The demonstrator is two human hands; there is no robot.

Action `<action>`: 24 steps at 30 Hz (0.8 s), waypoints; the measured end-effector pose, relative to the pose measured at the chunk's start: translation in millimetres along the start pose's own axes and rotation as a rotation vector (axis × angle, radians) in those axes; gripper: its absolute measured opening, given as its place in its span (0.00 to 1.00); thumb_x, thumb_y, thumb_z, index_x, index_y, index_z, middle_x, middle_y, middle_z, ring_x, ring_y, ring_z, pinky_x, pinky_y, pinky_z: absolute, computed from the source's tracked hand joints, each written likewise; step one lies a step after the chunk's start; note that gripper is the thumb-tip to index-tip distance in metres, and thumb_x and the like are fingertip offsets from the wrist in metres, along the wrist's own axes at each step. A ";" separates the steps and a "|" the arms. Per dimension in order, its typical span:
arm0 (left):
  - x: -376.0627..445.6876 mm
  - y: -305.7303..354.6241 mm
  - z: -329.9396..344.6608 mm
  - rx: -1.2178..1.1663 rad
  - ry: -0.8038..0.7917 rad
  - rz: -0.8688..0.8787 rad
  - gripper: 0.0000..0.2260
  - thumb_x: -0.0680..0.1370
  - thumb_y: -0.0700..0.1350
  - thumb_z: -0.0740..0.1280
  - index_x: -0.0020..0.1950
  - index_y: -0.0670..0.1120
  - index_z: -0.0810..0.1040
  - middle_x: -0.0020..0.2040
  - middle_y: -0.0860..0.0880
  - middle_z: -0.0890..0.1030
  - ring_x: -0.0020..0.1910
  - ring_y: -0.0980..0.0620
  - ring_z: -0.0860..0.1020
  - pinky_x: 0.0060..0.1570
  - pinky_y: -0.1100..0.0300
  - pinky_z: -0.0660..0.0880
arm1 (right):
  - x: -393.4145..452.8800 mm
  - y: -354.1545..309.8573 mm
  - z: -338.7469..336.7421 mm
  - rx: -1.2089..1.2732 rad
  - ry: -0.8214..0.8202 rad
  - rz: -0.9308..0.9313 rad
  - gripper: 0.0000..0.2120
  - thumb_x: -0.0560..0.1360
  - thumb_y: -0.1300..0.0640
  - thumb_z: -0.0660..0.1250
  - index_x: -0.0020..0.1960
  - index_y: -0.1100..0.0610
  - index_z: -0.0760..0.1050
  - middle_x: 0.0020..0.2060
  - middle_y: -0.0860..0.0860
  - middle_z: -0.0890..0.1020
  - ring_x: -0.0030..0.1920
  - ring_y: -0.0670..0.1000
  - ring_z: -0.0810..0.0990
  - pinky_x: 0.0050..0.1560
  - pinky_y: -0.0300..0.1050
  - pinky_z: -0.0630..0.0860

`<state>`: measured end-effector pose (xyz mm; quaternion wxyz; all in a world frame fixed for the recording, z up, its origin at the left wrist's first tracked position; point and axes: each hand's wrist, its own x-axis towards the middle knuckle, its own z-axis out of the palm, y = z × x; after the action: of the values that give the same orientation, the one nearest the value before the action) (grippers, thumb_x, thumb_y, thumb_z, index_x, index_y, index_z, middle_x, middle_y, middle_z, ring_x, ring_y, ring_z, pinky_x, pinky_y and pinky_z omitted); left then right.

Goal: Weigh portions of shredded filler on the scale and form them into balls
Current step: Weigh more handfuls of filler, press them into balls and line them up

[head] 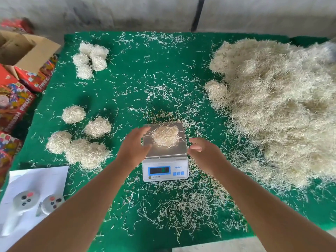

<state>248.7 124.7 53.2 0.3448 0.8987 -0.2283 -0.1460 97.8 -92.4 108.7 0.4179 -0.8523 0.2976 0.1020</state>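
A white digital scale (pixel 165 170) with a steel pan stands in the middle of the green mat. A pale clump of shredded filler (pixel 165 136) lies on the pan. My left hand (pixel 134 144) hovers at the pan's left edge with relaxed fingers, just beside the clump. My right hand (pixel 200 148) hangs to the right of the pan, fingers loosely curled, holding nothing. A big heap of loose filler (pixel 276 106) covers the right side. Several formed balls (pixel 78 140) sit at the near left, and several more balls (pixel 90 59) at the far left.
Loose strands litter the green mat (pixel 138 79). A white sheet (pixel 36 180) with two small round devices (pixel 26 199) lies at the front left. An open cardboard box (pixel 23 50) and colourful fruit cartons (pixel 14 99) stand beyond the left edge. A grey wall runs behind.
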 end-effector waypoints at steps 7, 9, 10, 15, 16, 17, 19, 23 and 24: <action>-67.0 5.9 0.2 -0.025 0.138 -0.065 0.15 0.81 0.40 0.70 0.68 0.46 0.80 0.63 0.49 0.83 0.60 0.53 0.80 0.65 0.53 0.76 | -27.0 25.9 4.5 0.014 -0.014 -0.073 0.22 0.84 0.59 0.63 0.77 0.51 0.70 0.68 0.51 0.80 0.25 0.42 0.78 0.22 0.34 0.68; -87.3 8.6 5.0 -0.023 0.151 -0.064 0.15 0.81 0.40 0.70 0.67 0.46 0.81 0.62 0.50 0.84 0.59 0.53 0.81 0.64 0.53 0.76 | -38.8 34.4 5.3 0.014 -0.010 -0.089 0.22 0.84 0.59 0.63 0.77 0.51 0.70 0.68 0.52 0.80 0.23 0.41 0.77 0.22 0.35 0.69; -96.7 10.2 7.7 -0.025 0.160 -0.062 0.14 0.81 0.40 0.70 0.67 0.46 0.81 0.62 0.50 0.84 0.59 0.53 0.81 0.63 0.54 0.76 | -44.6 38.1 4.5 0.011 -0.005 -0.096 0.22 0.84 0.59 0.63 0.77 0.51 0.70 0.68 0.52 0.80 0.23 0.41 0.77 0.22 0.35 0.70; -134.1 20.9 13.2 -0.048 0.196 -0.083 0.13 0.80 0.39 0.70 0.64 0.45 0.82 0.59 0.49 0.84 0.56 0.53 0.81 0.59 0.56 0.76 | -68.4 53.1 1.0 0.022 0.018 -0.137 0.22 0.84 0.60 0.63 0.78 0.52 0.70 0.69 0.54 0.80 0.16 0.39 0.66 0.20 0.33 0.65; -139.3 23.2 12.7 -0.048 0.196 -0.081 0.13 0.80 0.39 0.70 0.65 0.45 0.82 0.59 0.49 0.84 0.56 0.53 0.81 0.60 0.55 0.77 | -71.7 54.9 0.5 0.023 0.024 -0.142 0.22 0.84 0.60 0.63 0.78 0.53 0.70 0.69 0.54 0.80 0.16 0.39 0.67 0.20 0.33 0.66; -143.5 25.4 12.0 -0.046 0.196 -0.080 0.13 0.80 0.39 0.70 0.65 0.45 0.81 0.59 0.49 0.84 0.56 0.53 0.81 0.59 0.55 0.77 | -74.8 56.2 -0.3 0.015 0.029 -0.145 0.22 0.84 0.60 0.63 0.78 0.53 0.70 0.69 0.54 0.80 0.17 0.39 0.67 0.21 0.33 0.67; -148.7 29.5 10.2 -0.035 0.195 -0.077 0.13 0.80 0.39 0.70 0.65 0.45 0.81 0.59 0.49 0.84 0.56 0.53 0.81 0.58 0.57 0.76 | -80.2 58.0 -2.3 0.004 0.037 -0.153 0.22 0.84 0.61 0.62 0.78 0.52 0.70 0.69 0.53 0.80 0.19 0.39 0.69 0.22 0.34 0.70; -146.2 34.9 10.6 -0.026 0.187 -0.090 0.13 0.80 0.38 0.69 0.64 0.46 0.82 0.59 0.50 0.84 0.56 0.54 0.81 0.57 0.59 0.74 | -83.2 59.8 -5.2 0.025 0.032 -0.169 0.22 0.84 0.61 0.61 0.77 0.52 0.70 0.69 0.53 0.80 0.16 0.40 0.65 0.20 0.34 0.66; -144.0 35.2 10.8 -0.026 0.189 -0.098 0.13 0.80 0.39 0.70 0.64 0.47 0.82 0.59 0.50 0.84 0.56 0.54 0.81 0.57 0.58 0.75 | -82.5 59.1 -6.0 0.017 0.030 -0.171 0.21 0.84 0.60 0.61 0.77 0.52 0.71 0.69 0.52 0.80 0.16 0.40 0.65 0.20 0.34 0.66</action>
<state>110.4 169.1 84.7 0.3690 0.9140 -0.1484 -0.0801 -3.9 -90.2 108.9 0.4279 -0.8724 0.2309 0.0506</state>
